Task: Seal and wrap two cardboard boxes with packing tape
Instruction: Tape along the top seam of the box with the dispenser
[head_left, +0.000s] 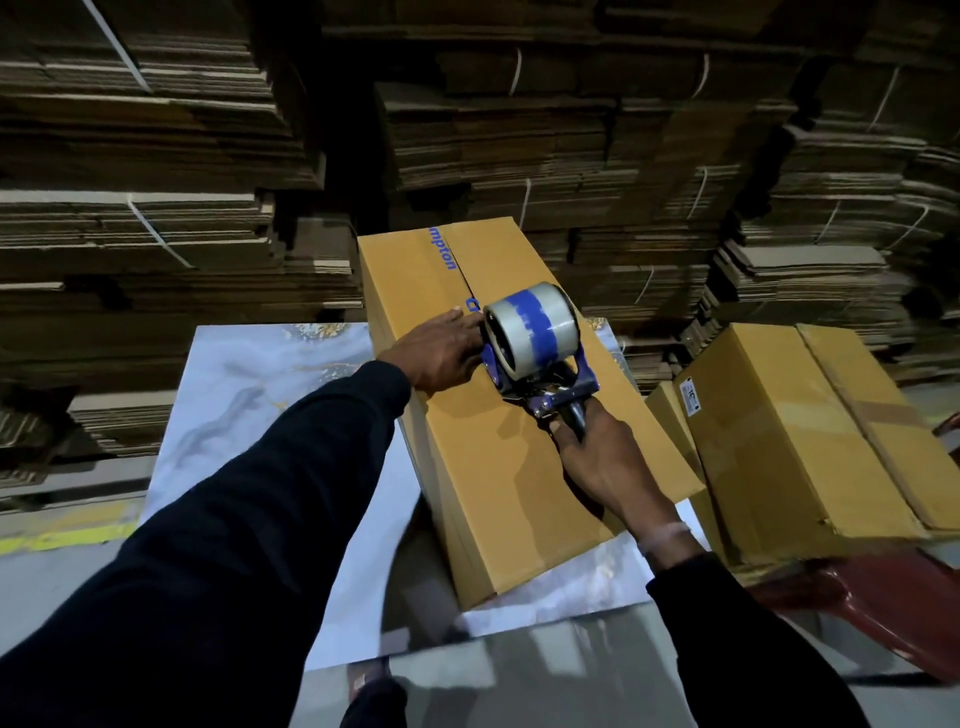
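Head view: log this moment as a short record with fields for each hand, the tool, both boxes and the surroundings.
left hand: left hand rests flat on top of the long box, beside the dispenser
right hand: right hand grips the handle of the tape dispenser
tool: blue dispenser with a roll of clear tape, set on the box top near the centre seam
long box: lies on a marbled board, blue lettering on top
second box: second box sits to the right, tilted, on a red chair
surroundings: stacks of flattened cardboard behind
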